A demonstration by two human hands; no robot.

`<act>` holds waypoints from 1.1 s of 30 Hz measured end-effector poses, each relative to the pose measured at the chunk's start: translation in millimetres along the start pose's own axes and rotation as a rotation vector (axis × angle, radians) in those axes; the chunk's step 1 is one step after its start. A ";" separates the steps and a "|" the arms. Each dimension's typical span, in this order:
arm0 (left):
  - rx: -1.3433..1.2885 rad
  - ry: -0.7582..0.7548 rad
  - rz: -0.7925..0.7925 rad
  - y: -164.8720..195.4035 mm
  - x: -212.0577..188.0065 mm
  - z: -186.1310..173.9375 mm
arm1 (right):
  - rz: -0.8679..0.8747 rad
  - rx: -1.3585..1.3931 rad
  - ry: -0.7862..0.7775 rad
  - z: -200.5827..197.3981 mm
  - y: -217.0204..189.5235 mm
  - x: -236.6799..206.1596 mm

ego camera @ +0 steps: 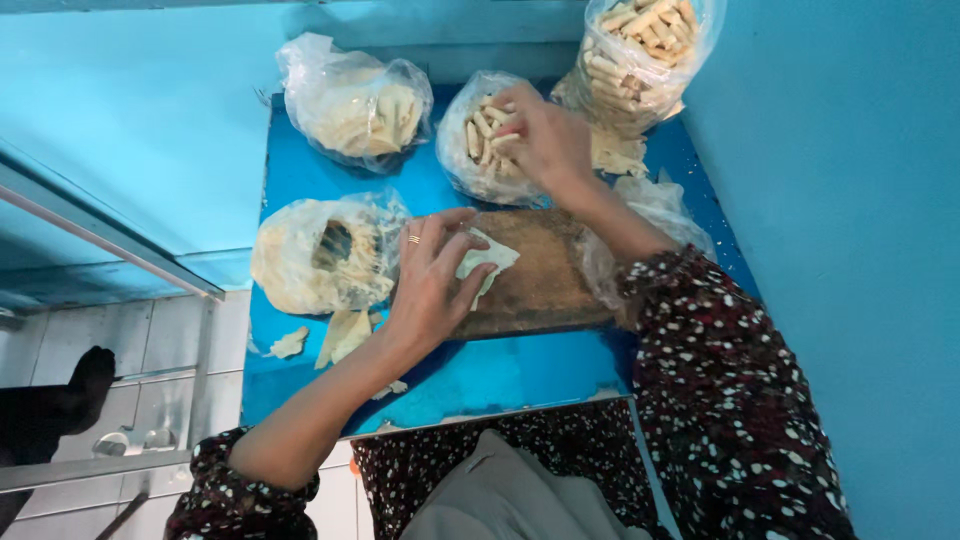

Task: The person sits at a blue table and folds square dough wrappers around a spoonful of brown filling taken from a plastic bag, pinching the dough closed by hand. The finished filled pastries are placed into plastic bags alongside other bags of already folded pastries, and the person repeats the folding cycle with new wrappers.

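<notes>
My left hand (432,285) rests on a thin pale wrapper sheet (487,262) that lies on a brown wooden board (545,285), fingers spread over it. My right hand (545,140) reaches to the back into an open plastic bag of small rolled pastries (478,140), fingers closed around one roll. The board sits on a blue table (500,375) in front of me.
A bag of pale wrapper sheets (320,255) lies left of the board, another such bag (355,105) behind it. A tall bag full of rolls (635,60) stands at the back right. Wrapper scraps (340,335) lie near the table's front left. Blue walls close in on both sides.
</notes>
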State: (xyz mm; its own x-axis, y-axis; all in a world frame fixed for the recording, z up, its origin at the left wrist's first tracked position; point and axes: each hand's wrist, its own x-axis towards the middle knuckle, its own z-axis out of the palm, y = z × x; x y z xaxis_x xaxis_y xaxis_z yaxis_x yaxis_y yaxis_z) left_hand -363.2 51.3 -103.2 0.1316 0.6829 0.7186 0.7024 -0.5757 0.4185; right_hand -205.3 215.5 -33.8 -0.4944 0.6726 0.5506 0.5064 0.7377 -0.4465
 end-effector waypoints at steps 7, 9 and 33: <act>-0.099 0.116 -0.066 18.8 9.0 -15.2 | 0.458 0.924 -0.329 -51.0 1.7 -37.9; -0.105 0.100 -0.090 38.3 8.9 -21.6 | 0.487 0.973 -0.411 -66.6 -7.2 -65.4; -0.107 0.088 -0.293 131.7 -61.5 53.7 | 0.354 0.236 0.452 -123.4 13.5 -290.1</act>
State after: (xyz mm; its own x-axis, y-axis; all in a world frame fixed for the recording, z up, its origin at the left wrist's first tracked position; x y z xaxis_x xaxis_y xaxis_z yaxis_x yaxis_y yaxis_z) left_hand -241.2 -42.4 -122.1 -0.1298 0.7878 0.6022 0.6232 -0.4075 0.6675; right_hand 32.2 23.1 -112.6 0.0493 0.8256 0.5621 0.3899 0.5022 -0.7719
